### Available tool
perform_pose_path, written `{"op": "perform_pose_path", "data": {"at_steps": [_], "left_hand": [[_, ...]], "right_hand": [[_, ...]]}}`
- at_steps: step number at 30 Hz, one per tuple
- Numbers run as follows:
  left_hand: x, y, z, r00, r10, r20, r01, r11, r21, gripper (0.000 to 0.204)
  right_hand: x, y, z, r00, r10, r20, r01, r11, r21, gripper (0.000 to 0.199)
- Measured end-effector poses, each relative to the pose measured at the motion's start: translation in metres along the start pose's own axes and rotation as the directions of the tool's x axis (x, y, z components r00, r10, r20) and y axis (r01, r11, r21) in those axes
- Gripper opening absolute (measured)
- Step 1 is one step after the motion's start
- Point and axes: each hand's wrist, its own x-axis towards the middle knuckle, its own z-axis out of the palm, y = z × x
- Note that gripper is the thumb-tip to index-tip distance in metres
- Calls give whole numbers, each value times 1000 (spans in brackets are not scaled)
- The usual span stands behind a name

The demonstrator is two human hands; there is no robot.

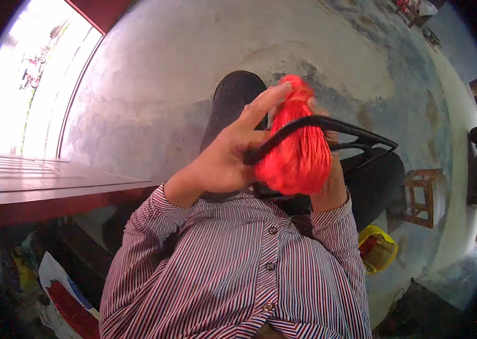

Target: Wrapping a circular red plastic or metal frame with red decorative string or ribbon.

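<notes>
A bright red skein of thread (298, 155), narrow at its top and full at the bottom, is held up before my chest. My left hand (227, 150) grips it from the left, with a thumb or finger reaching its narrow top. My right hand (329, 183) closes on its right side, mostly hidden behind the thread. A black strap-like loop (317, 121) crosses the skein's front, running from my left palm out to the right; I cannot tell what it belongs to.
My dark-trousered knees (238, 87) are below my hands. A small wooden stool (423, 198) and a yellow bag (378, 248) stand to the right. At left is a red-edged panel (52, 183) beside a bright doorway (35, 73). The concrete floor (165, 62) is stained.
</notes>
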Motion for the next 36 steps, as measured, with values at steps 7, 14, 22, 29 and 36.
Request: {"op": "perform_pose_path", "data": {"at_steps": [7, 14, 22, 29, 36], "left_hand": [[-12, -11, -22, 973, 21, -231, 67, 927, 368, 41], [-14, -2, -30, 854, -437, -282, 376, 893, -245, 38], [-21, -15, -43, 853, -381, -356, 309, 919, -244, 22], [-19, -6, -30, 851, -433, -297, 443, 896, -36, 19], [3, 26, 3, 984, 25, -175, 71, 850, 522, 54]], "right_hand": [[-3, -8, -71, 919, -392, -51, 342, 852, -396, 41], [-57, -14, 1, 802, -324, 501, 463, 868, -181, 47], [-68, -25, -1, 918, -216, 333, 286, 942, -178, 48], [-56, -20, -1, 954, -267, -132, 221, 931, -289, 48], [-30, -8, 53, 978, -189, 92, 180, 529, -829, 33]]}}
